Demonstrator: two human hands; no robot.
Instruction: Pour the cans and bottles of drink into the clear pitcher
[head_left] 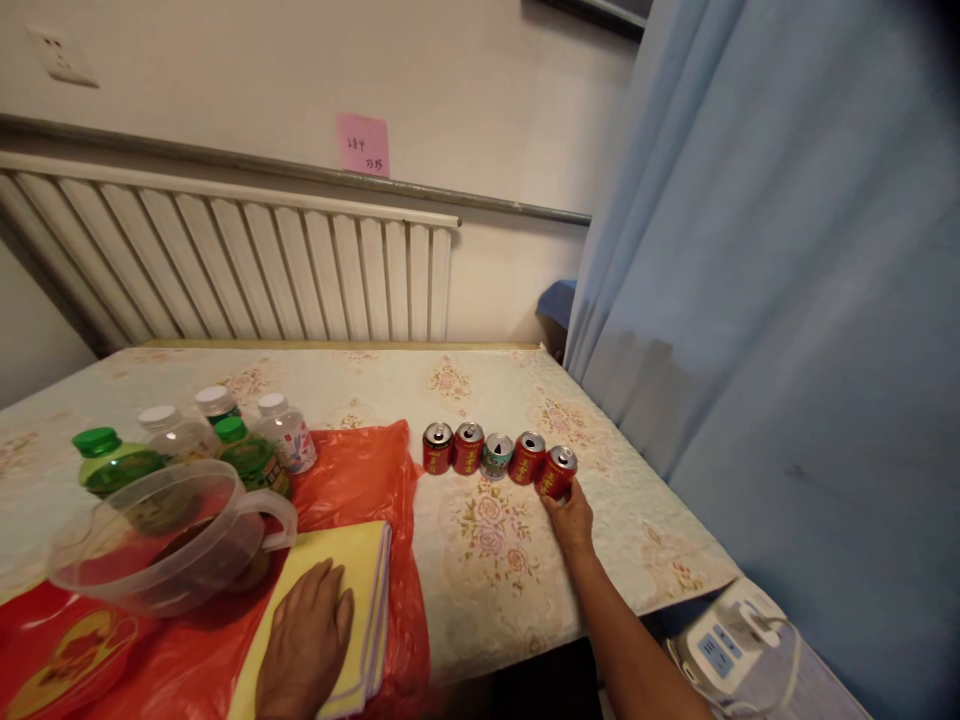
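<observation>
My right hand (571,520) has its fingers around the lower part of a red drink can (556,472) with yellow lettering, opened at the top. That can stands at the right end of a row of several cans, beside another red can (528,458). A shorter green-and-white can (496,457) stands mid-row, with red cans (468,449) to its left. My left hand (306,640) lies flat on a folded yellow cloth (360,570), fingers stretched out and holding nothing. Under the cloth spreads a red plastic bag (367,460).
Left of the cloth sits a clear plastic basin (150,570) with a handle. Behind it stand several bottles with green and white caps, such as a green one (251,460). A flowered tablecloth (487,590) covers the table. A blue curtain (750,300) hangs right, above a power strip (724,640).
</observation>
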